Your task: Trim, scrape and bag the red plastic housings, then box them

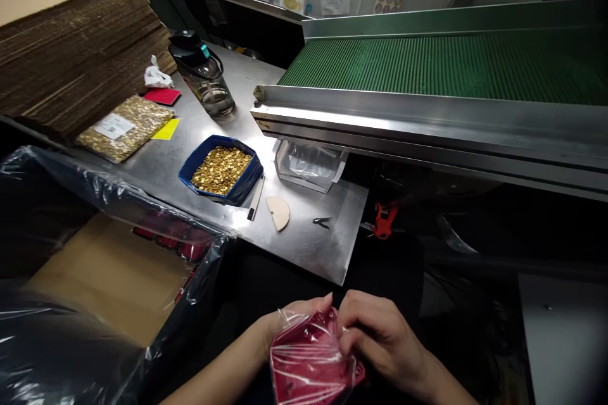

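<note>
A red item in clear plastic wrap (308,364) is held low in front of me, at the bottom middle of the head view. My left hand (289,316) grips its upper left side, with the thumb along the top and the other fingers hidden behind it. Curled at the upper right edge, my right hand (375,335) pinches the plastic film. Beyond them on the metal table (327,247) lie a half-round wooden piece (279,212), small black snips (322,222) and a white and black tool (256,199). A blue tray (190,168) there holds gold pieces (221,170).
A green conveyor (403,63) crosses the back right, above a clear box of bags (310,164). Stacked cardboard (76,44), a water bottle (204,76) and a bag of gold pieces (128,126) stand back left. A plastic-lined box (118,272) is at left; red-handled pliers (384,220) hang right.
</note>
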Demonstrator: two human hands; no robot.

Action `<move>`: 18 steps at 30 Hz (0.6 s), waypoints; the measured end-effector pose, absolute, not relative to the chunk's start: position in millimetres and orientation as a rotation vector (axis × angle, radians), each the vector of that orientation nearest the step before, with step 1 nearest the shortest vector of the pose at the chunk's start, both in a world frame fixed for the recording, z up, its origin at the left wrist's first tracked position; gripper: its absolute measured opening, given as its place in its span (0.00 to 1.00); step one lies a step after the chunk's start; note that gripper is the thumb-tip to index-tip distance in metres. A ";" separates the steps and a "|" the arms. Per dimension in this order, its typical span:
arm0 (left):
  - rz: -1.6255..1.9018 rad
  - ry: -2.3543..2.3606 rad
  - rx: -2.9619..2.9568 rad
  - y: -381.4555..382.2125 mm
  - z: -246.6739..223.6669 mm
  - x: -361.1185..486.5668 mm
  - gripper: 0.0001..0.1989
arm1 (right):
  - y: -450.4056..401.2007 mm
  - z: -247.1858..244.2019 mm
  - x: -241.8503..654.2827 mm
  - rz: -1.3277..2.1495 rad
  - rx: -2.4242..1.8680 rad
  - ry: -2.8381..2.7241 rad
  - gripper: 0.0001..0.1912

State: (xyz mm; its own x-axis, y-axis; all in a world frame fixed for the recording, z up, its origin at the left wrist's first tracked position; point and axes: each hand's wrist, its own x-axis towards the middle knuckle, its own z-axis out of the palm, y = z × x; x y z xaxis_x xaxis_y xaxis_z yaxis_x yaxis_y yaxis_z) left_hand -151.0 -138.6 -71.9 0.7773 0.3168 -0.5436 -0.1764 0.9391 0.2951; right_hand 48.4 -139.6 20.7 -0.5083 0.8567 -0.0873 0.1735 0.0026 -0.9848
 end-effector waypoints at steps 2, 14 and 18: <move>0.364 0.675 0.343 -136.6 -68.5 -149.0 0.19 | -143.9 22.8 48.2 1.627 -1.160 -1.561 0.15; 0.484 0.619 0.984 -153.8 -31.4 -201.0 0.46 | -193.4 -13.6 66.0 2.203 -1.223 -0.336 0.25; 0.510 0.577 0.919 -146.3 -38.4 -191.1 0.34 | -191.9 0.9 75.3 2.280 -1.255 -0.537 0.17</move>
State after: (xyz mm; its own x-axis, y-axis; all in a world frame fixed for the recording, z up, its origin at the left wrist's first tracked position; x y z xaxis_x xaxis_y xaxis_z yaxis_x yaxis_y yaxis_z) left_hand -191.1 -146.3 -38.4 0.7371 0.6314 -0.2410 -0.1616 0.5109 0.8443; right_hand 75.3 -191.9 0.9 -0.4646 0.5794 -0.6697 -0.2193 -0.8079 -0.5469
